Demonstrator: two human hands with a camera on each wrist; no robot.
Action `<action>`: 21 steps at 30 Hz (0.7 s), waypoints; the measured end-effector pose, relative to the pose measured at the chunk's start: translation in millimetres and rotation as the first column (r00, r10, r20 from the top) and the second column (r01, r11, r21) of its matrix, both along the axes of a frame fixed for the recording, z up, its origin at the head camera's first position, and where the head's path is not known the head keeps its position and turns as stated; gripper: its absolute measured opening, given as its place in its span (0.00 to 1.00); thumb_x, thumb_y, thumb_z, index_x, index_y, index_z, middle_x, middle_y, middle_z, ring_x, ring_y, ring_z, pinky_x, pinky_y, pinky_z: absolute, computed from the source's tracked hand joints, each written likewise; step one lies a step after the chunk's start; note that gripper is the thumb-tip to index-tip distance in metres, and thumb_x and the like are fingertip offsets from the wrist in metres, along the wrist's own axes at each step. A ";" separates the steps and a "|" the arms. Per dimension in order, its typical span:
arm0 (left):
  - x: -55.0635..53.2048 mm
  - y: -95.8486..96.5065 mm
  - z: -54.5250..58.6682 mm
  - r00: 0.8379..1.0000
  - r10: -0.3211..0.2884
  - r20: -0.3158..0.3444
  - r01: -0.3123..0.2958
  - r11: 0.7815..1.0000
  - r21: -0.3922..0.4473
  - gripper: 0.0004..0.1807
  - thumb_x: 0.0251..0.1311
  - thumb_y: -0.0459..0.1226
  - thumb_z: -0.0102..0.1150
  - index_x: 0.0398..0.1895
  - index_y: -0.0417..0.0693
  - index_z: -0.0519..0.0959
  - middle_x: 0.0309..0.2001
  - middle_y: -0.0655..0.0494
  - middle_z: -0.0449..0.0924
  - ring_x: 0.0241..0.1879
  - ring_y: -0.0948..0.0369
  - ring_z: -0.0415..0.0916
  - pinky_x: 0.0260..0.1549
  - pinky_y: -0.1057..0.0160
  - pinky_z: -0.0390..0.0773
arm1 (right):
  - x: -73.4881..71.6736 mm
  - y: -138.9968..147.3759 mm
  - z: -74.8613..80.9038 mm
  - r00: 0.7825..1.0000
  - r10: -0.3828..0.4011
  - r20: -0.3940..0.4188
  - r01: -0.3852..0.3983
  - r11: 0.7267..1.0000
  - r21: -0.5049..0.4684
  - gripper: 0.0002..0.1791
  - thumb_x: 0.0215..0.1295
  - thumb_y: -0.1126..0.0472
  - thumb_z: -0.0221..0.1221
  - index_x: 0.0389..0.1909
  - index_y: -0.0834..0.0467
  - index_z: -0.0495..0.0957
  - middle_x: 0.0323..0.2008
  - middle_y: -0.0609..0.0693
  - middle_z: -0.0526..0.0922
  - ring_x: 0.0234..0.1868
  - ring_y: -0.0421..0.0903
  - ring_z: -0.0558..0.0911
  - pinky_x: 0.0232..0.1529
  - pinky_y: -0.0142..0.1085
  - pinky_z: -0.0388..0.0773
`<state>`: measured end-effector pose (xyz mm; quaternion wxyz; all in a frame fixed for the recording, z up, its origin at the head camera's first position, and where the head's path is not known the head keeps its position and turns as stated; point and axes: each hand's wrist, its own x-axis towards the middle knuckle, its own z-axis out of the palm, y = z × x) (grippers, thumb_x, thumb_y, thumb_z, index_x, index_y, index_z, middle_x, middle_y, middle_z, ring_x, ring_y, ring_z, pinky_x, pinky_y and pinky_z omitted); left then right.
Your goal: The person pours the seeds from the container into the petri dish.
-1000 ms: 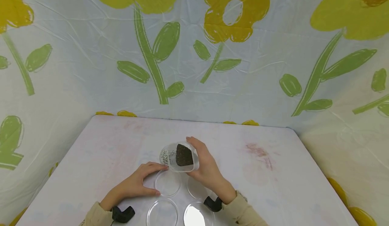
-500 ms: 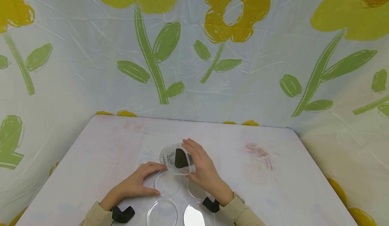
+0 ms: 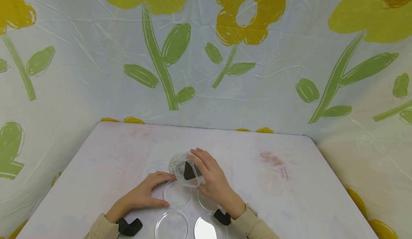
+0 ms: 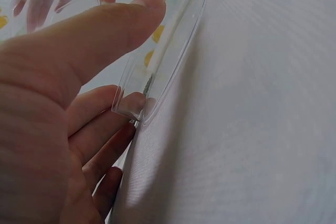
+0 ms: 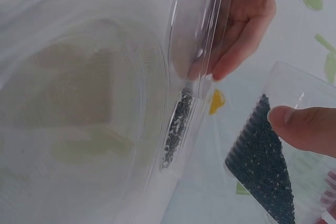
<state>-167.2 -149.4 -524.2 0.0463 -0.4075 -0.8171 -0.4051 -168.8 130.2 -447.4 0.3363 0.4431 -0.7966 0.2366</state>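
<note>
My right hand (image 3: 215, 183) grips a clear plastic container (image 3: 192, 182) and holds it tilted to the left. Dark granules (image 5: 265, 169) lie slanted inside it; its rim overlaps the far clear petri dish (image 3: 173, 160) in the head view. Dark and white speckled granules (image 5: 177, 129) lie in that far dish. My left hand (image 3: 145, 192) rests at the table with thumb and forefinger spread around the left edge of a nearer petri dish (image 3: 177, 198). Its forefinger reaches the gap between the two dishes, and its other fingers lie along the dish edge in the left wrist view.
More clear round dishes stand close by: one (image 3: 206, 199) beneath the right wrist, another (image 3: 172, 226) at front left and a shiny one (image 3: 206, 230) at front right. The pale table (image 3: 128, 153) has reddish stains. A flower-printed sheet (image 3: 273, 74) surrounds its back and sides.
My right hand has tipped the container further over and moved it slightly left and nearer. The visible dark patch inside has shrunk. My left hand has stayed in place.
</note>
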 end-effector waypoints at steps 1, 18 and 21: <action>-0.1 -0.1 -0.3 1.000 0.000 -0.005 0.000 1.000 -0.001 0.40 0.49 0.53 0.75 0.67 0.59 0.73 0.63 0.62 0.73 0.61 0.59 0.68 0.55 0.51 0.67 | 0.1 -0.2 0.1 1.000 0.003 -0.004 -0.003 1.000 0.002 0.44 0.46 0.63 0.76 0.66 0.66 0.68 0.65 0.62 0.71 0.65 0.62 0.71 0.68 0.50 0.62; -0.2 -0.5 0.0 1.000 -0.006 0.013 0.005 1.000 0.014 0.39 0.49 0.52 0.75 0.67 0.60 0.72 0.62 0.63 0.73 0.61 0.58 0.68 0.56 0.52 0.66 | 0.4 -2.3 -5.1 1.000 -0.010 -0.022 0.011 0.998 0.054 0.54 0.28 0.79 0.68 0.68 0.61 0.68 0.67 0.60 0.70 0.68 0.57 0.68 0.69 0.50 0.61; 0.4 -0.4 0.4 1.000 -0.005 0.012 0.005 1.000 0.015 0.39 0.49 0.53 0.75 0.66 0.60 0.73 0.62 0.63 0.73 0.61 0.58 0.68 0.56 0.52 0.66 | 0.6 -2.4 -5.6 1.000 -0.010 -0.025 0.012 0.998 0.061 0.54 0.27 0.81 0.65 0.68 0.61 0.68 0.67 0.59 0.69 0.68 0.57 0.68 0.69 0.50 0.61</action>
